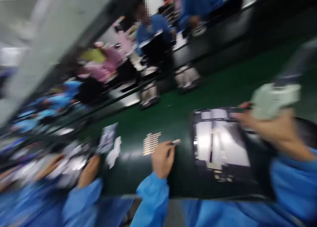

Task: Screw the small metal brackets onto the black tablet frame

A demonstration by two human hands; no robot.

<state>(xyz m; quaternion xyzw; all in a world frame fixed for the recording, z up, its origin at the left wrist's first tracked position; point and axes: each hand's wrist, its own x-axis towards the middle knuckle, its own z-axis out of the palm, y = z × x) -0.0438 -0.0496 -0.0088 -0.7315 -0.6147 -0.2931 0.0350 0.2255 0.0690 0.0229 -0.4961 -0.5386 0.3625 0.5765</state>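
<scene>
My left hand [162,159] is closed, pinching a small light-coloured strip [176,141] between thumb and fingers, just above the green work surface. Left of it lies a block of small pale parts [150,143] in rows. My right hand [274,129] is wrapped round a pale green handheld object [273,99] with a dark grey part reaching up to the right; blur hides its kind. The fingertips of that hand overlap the upper right corner of an opened tablet-like device [231,144], which has a dark frame and two shiny silver-white panels. Whether they touch it I cannot tell.
Two similar dark-framed units [150,94] lie along the far side of the green bench [131,121]. A crumpled white piece [114,152] and a silvery packet [107,137] lie to the left. A co-worker's hands [89,170] are beyond them. Other people sit across the line.
</scene>
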